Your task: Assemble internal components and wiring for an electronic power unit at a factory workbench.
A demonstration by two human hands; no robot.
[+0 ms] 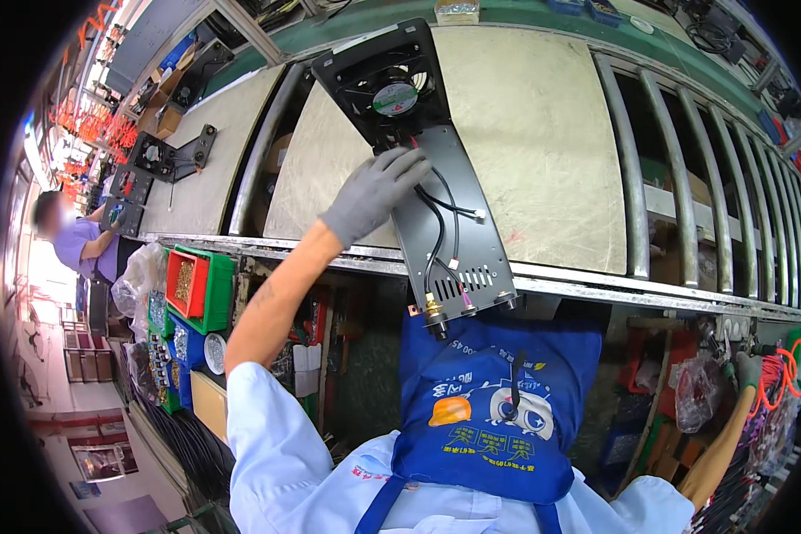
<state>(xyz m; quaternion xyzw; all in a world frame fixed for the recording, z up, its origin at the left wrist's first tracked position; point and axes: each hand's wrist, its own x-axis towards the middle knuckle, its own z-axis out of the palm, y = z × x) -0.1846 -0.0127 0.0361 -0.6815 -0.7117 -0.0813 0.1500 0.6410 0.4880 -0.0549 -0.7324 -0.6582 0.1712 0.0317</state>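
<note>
Black sheet-metal chassis (pixel 458 173) sits kinda slanted on the scuffed, pale worktop (pixel 543 133), a long flat plate with slots punched in the near end and a boxy frame with a round fan (pixel 394 93) at the far end. Left hand (pixel 378 194), matte grey glove, is over the plate's left side, fingers bent close together by some thin black cables (pixel 437 222); can't tell if it's pinching them. Right hand (pixel 749 369) is way off near an orange coiled hose (pixel 796 367), grip too small to make out. Shiny steel rollers (pixel 679 169) bound the board on the right, and a red bin (pixel 185 283) sits lower left. Chassis's near end pokes past the worktop's front edge, with a wider stretch of board on its right
</note>
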